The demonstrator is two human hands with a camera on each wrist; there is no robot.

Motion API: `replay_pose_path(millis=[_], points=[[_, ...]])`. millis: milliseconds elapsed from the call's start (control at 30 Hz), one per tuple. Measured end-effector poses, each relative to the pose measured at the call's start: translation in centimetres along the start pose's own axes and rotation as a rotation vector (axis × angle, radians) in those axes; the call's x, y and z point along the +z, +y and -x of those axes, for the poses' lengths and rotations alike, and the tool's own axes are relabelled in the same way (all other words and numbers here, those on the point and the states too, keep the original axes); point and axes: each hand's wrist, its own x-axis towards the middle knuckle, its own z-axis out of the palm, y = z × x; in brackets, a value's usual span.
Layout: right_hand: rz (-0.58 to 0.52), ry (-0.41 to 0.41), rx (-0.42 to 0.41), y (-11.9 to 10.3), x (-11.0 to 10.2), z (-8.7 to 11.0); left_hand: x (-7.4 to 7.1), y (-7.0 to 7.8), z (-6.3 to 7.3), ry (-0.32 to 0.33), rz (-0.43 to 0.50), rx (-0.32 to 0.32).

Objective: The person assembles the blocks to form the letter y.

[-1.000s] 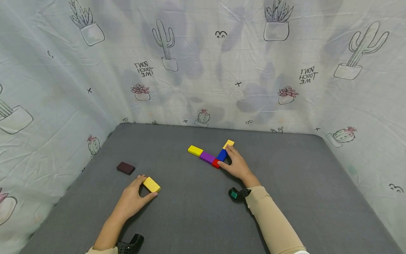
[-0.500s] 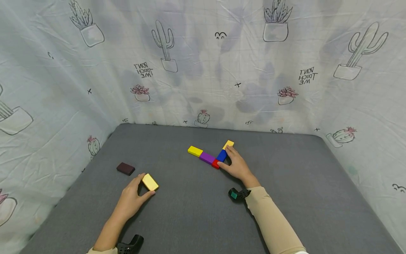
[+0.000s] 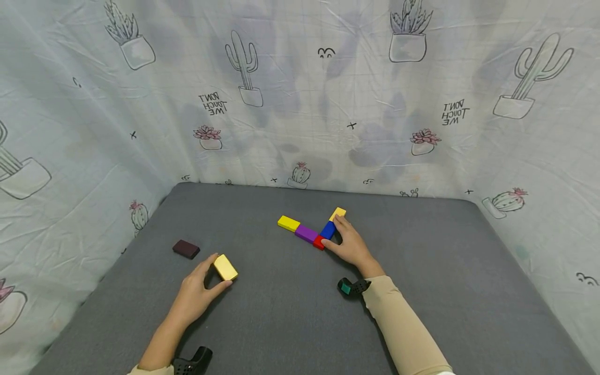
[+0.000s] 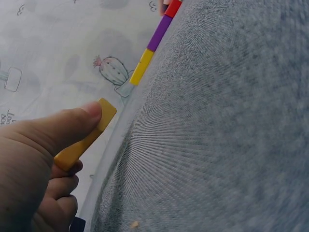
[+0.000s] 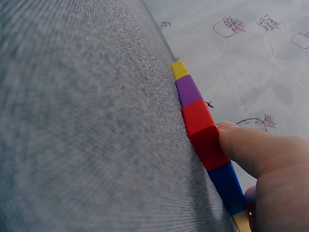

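Note:
In the head view, my left hand (image 3: 193, 292) pinches a yellow block (image 3: 226, 267) between thumb and fingers. The left wrist view shows this block (image 4: 86, 140) tilted, with the thumb along one side. My right hand (image 3: 350, 246) holds the joined coloured blocks at the centre. Its thumb touches the red block (image 5: 205, 133), while its fingers lie by the blue block (image 3: 328, 229) and the pale yellow block (image 3: 338, 212). From the red corner, a purple block (image 3: 307, 233) and a bright yellow block (image 3: 288, 223) run off to the left, forming a V shape.
A dark brown block (image 3: 186, 249) lies alone beyond the left hand. Everything rests on a grey cloth-covered table (image 3: 281, 312). A white curtain printed with cacti (image 3: 300, 104) stands along the back and sides.
The yellow block in my left hand has shifted slightly away from me, and its tilt has changed a little. My right hand and the joined blocks stay in place.

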Motion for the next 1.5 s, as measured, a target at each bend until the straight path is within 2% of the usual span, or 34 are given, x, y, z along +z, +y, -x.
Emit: replay_pose_path(millis=[367, 533, 700, 933, 1100, 1500], points=[[-0.008, -0.003, 0.003, 0.0, 0.0, 0.1, 0.2, 0.0, 0.1, -0.041, 0.042, 0.009], [-0.001, 0.000, 0.000, -0.1, 0.0, -0.1, 0.3, 0.5, 0.0, -0.056, 0.085, 0.016], [-0.003, -0.004, -0.008, -0.3, -0.2, 0.0, 0.5, 1.2, -0.2, -0.099, 0.137, 0.018], [-0.001, -0.011, -0.004, -0.2, -0.2, 0.1, 0.7, 1.8, -0.6, -0.121, 0.163, 0.022], [0.012, -0.004, -0.003, 0.0, -0.1, 0.1, 1.1, 2.5, -1.2, -0.145, 0.196, 0.043], [0.016, -0.005, -0.004, -0.2, -0.1, 0.3, 3.0, 5.1, -3.4, -0.264, 0.247, 0.119]])
